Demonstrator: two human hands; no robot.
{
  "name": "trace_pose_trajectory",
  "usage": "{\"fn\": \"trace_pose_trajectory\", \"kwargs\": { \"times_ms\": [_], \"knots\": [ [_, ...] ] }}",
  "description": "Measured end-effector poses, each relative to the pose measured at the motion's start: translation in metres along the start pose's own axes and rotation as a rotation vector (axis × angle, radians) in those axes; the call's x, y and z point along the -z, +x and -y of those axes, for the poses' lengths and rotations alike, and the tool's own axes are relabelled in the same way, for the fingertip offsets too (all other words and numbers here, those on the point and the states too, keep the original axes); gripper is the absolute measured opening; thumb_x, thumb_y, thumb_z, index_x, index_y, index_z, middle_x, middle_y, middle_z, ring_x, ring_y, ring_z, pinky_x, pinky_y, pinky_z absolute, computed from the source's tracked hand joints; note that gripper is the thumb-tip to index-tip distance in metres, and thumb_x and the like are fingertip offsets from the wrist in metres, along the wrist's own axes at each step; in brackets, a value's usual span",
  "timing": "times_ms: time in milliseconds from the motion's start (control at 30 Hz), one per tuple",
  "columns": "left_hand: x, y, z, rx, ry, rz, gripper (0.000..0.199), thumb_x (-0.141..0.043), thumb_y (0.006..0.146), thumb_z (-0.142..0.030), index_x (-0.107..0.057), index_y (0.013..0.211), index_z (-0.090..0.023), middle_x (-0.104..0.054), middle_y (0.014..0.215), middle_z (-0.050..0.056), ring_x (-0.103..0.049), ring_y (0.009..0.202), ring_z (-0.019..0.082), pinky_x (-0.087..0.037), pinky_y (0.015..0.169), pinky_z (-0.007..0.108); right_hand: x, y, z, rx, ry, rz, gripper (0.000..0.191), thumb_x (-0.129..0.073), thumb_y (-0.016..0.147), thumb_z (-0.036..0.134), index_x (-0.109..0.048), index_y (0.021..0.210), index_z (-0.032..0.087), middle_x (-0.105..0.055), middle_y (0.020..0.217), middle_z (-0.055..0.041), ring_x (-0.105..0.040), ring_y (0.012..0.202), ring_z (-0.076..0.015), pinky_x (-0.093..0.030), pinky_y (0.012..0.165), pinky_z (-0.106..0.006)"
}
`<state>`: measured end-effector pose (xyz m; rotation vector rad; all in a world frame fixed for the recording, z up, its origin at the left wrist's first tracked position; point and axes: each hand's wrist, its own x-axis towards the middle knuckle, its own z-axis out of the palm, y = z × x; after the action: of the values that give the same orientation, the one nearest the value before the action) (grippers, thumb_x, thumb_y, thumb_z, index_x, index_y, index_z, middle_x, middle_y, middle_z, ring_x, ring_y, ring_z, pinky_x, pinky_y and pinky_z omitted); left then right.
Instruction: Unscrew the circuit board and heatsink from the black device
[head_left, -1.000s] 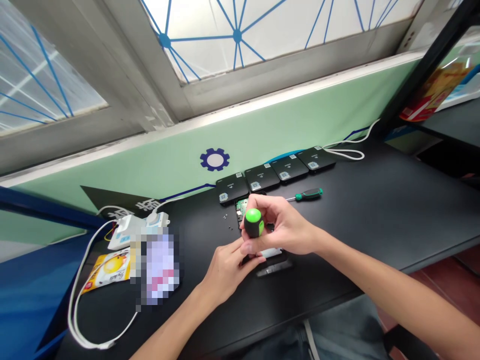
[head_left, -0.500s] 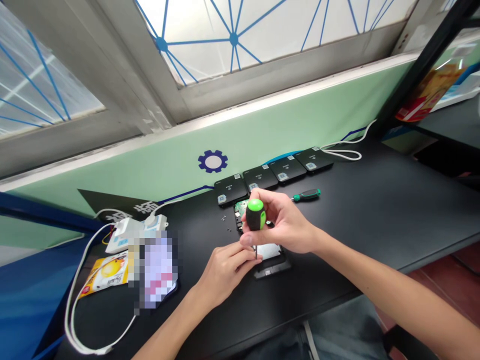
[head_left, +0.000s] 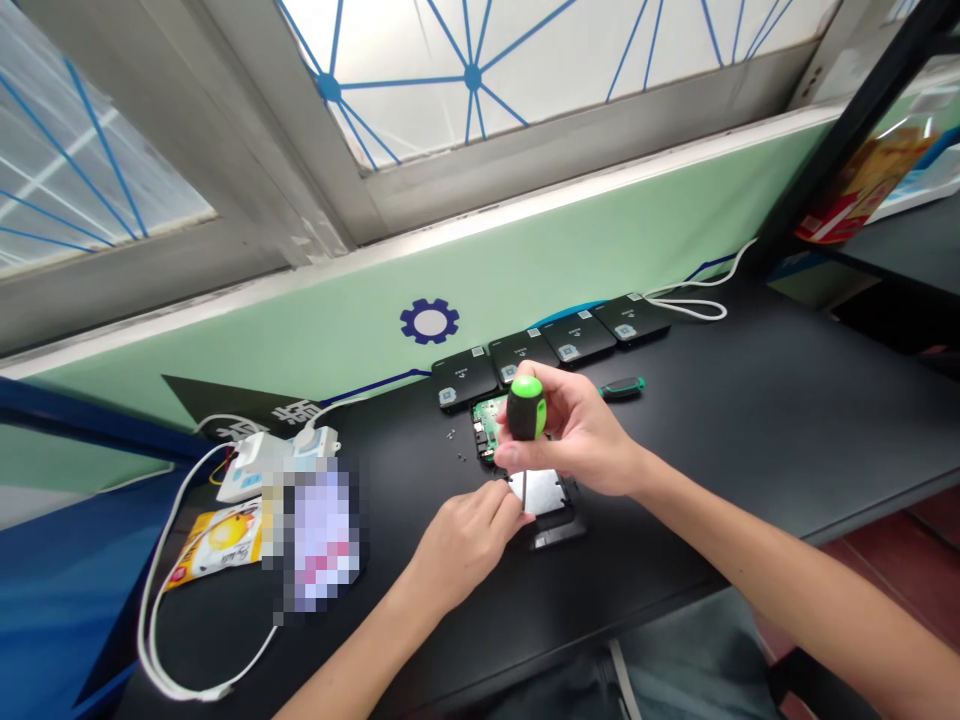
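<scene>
My right hand (head_left: 589, 430) grips an upright screwdriver (head_left: 526, 410) with a black and bright-green handle. Its shaft points down to the left edge of a black casing (head_left: 559, 535) that has a silver plate (head_left: 541, 490) inside. Against that same edge, my left hand (head_left: 471, 535) is closed, its curled fingers holding the casing beside the screwdriver tip. The exact contact of tip and fingertips is hidden. A green circuit board (head_left: 487, 418) in a black frame lies just beyond, partly covered by my right hand.
Several black boxes (head_left: 574, 338) stand in a row along the wall. A second screwdriver (head_left: 622, 388) lies right of my right hand, and small screws (head_left: 451, 434) lie to the left. A power strip (head_left: 277, 462), white cable, snack packet (head_left: 225, 540) and blurred item occupy the left.
The screwdriver and my right hand have shifted slightly up and right. My left hand has moved slightly, its fingers more curled, and more of the silver plate shows.
</scene>
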<state>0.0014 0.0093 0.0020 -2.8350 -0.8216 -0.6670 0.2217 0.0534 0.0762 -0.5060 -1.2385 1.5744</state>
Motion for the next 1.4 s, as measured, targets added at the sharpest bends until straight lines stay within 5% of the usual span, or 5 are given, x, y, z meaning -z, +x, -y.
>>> {"fn": "trace_pose_trajectory", "kwargs": {
  "times_ms": [400,700,833,1133,1400],
  "knots": [
    [0.004,0.009,-0.01,-0.076,0.224,0.133,0.031,-0.04,0.108,0.006,-0.062,0.109,-0.016,-0.062,0.089,0.004,-0.061,0.074,0.024,-0.04,0.055,0.038,0.004,0.004,0.003,0.042,0.07,-0.054,0.048,-0.112,0.067,0.022,-0.069,0.089,0.023,-0.07,0.077,0.006,-0.069,0.064,-0.0119,-0.063,0.058,-0.023],
    [0.0,0.011,-0.002,-0.131,0.191,0.11,0.03,-0.043,0.111,0.003,-0.063,0.107,-0.019,-0.064,0.088,0.003,-0.06,0.074,0.022,-0.038,0.056,0.038,0.013,0.007,0.007,0.083,0.015,-0.157,0.04,-0.108,0.073,0.029,-0.074,0.092,0.023,-0.071,0.072,0.0044,-0.063,0.057,-0.0103,-0.048,0.046,-0.02],
    [-0.005,0.012,0.0,-0.106,0.141,0.054,0.032,-0.044,0.122,-0.013,-0.061,0.095,-0.021,-0.063,0.081,0.001,-0.059,0.071,0.021,-0.034,0.056,0.038,0.016,0.006,0.007,0.081,0.003,-0.17,0.037,-0.106,0.077,0.03,-0.075,0.096,0.023,-0.073,0.071,0.0039,-0.06,0.052,-0.009,-0.037,0.038,-0.019],
    [0.009,0.001,0.022,0.279,-0.13,-0.196,0.041,-0.042,0.127,-0.038,-0.058,0.093,-0.022,-0.061,0.078,-0.002,-0.056,0.062,0.014,-0.041,0.061,0.028,0.02,0.008,0.005,0.109,-0.002,-0.212,0.039,-0.106,0.077,0.032,-0.074,0.096,0.022,-0.073,0.072,0.0039,-0.061,0.052,-0.009,-0.027,0.033,-0.017],
    [0.009,0.001,0.027,0.679,-0.464,-0.333,0.034,-0.076,0.111,-0.042,-0.074,0.083,-0.022,-0.074,0.072,-0.001,-0.07,0.064,0.015,-0.053,0.065,0.026,0.019,0.007,0.005,0.097,0.017,-0.197,0.039,-0.106,0.078,0.033,-0.073,0.097,0.023,-0.072,0.072,0.0042,-0.059,0.051,-0.0086,-0.026,0.034,-0.018]
  ]
}}
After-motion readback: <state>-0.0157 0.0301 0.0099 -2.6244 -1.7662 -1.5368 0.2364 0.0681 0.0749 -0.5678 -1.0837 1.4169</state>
